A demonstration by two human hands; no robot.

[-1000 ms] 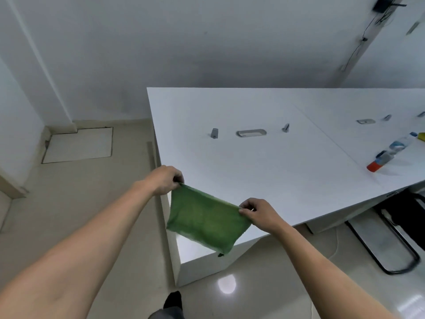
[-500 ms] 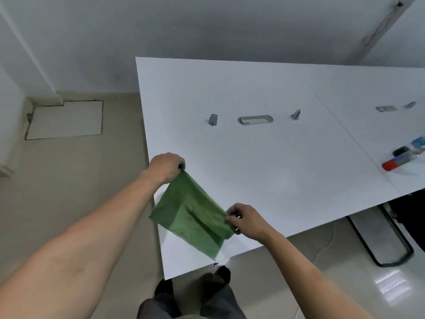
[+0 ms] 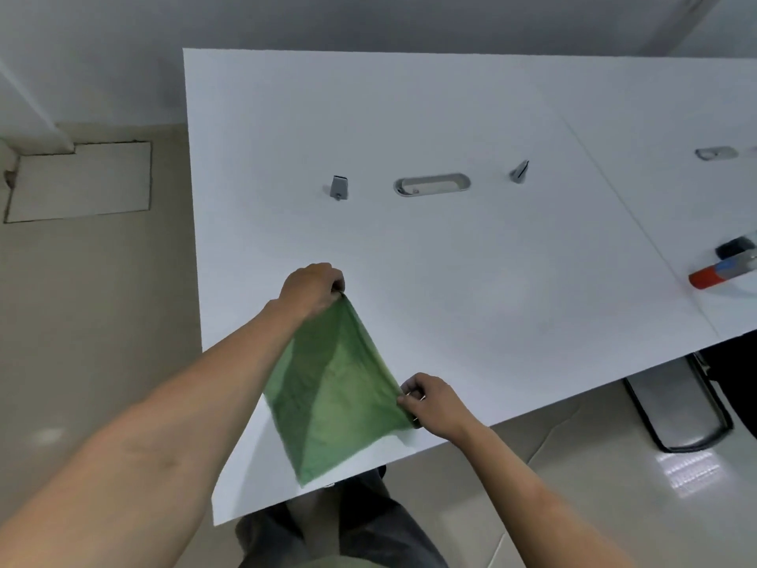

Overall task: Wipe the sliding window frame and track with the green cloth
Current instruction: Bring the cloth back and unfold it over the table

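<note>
The green cloth (image 3: 336, 395) hangs stretched between my two hands above the near corner of a white table (image 3: 450, 280). My left hand (image 3: 313, 289) pinches its upper corner. My right hand (image 3: 430, 399) pinches the corner nearer to me, close to the table's front edge. The cloth sags in a fold below both hands, its lowest point over the table edge. No sliding window frame or track is in view.
A grey cable slot (image 3: 432, 184) and two small grey clips (image 3: 338, 187) sit mid-table. A red-capped spray bottle (image 3: 721, 272) lies at the right edge. Beige floor lies to the left, a black chair base (image 3: 680, 407) at the right, my legs below.
The view has tilted down and closer to the table. Both hands have moved forward over the tabletop, and the cloth now hangs more steeply, with my left hand farther away than my right.
</note>
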